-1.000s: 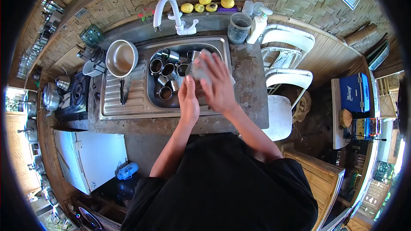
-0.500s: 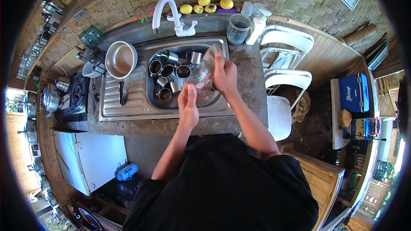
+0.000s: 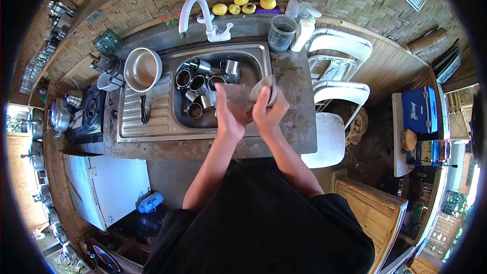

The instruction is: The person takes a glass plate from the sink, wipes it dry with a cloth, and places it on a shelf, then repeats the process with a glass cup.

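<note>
My left hand (image 3: 230, 120) supports a see-through vessel (image 3: 238, 94), its fingers stretched up along the side. The vessel is glass or clear plastic; its exact kind is hard to make out. My right hand (image 3: 269, 111) is closed around a greyish, flattened piece (image 3: 272, 88), perhaps a cloth or scrubber, at the vessel's right end. Both hands are above the front right of the steel sink (image 3: 261, 53). Below and to the left, several metal mugs (image 3: 194, 110) lie in the basin, some upright and some tipped.
A long-handled pan (image 3: 143, 69) rests on the ribbed drainboard (image 3: 129, 127). Behind the basin stands a white faucet (image 3: 195, 12). A clear container (image 3: 282, 34) and a white pump bottle (image 3: 305, 31) stand at the back right, beside white folding chairs (image 3: 342, 91).
Both hands have come closer to my body, and the see-through vessel has turned between them. My right hand has moved down with the greyish piece; my left hand's fingers now point up.
</note>
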Demonstrator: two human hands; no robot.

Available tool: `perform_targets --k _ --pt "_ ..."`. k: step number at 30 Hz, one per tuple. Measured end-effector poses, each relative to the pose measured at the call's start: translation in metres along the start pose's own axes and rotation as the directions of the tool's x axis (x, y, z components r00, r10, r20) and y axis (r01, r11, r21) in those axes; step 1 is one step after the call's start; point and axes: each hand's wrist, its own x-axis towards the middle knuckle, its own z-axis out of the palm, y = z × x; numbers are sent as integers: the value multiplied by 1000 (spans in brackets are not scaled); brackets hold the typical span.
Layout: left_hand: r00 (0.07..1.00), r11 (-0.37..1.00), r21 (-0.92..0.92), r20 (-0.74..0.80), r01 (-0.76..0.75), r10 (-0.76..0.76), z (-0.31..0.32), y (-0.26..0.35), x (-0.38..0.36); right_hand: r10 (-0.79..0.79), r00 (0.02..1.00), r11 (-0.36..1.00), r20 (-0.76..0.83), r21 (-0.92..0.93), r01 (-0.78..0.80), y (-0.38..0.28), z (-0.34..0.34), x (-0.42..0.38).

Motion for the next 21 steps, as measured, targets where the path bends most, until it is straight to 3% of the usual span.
perform_targets --k 3,6,8,10,13,14,15,17,18,21 --pt "1000 986 -169 5 2 -1 11 17 6 -232 948 971 219 -2 238 -24 -16 -5" --pt "967 977 -166 238 133 -91 4 30 7 -427 867 904 258 130 407 -25 -17 -11" --pt "937 970 -159 327 186 -126 -4 35 9 -11 941 968 339 239 -74 -29 -29 -21" --pt "931 948 -217 332 232 -152 -12 36 9 381 804 795 457 281 -537 -33 -40 -27" --pt "924 941 -203 329 270 -195 -28 26 9 485 808 734 336 346 -584 -20 -16 -4" --pt "926 934 -217 313 285 -210 -28 20 7 501 705 778 501 96 -621 -18 -20 1" --pt "928 926 -229 299 298 -225 -26 12 6 371 774 901 513 2 -434 -13 -12 -5" --pt "986 997 40 154 59 -64 -16 -3 1 93 816 986 571 -169 6 -2 8 -25" --pt "986 999 34 165 23 -28 -17 -3 1 199 713 978 673 -93 -185 -16 1 -17" --pt "998 999 -36 57 -35 37 -24 -2 12 146 597 938 789 81 -336 -19 -3 -17"
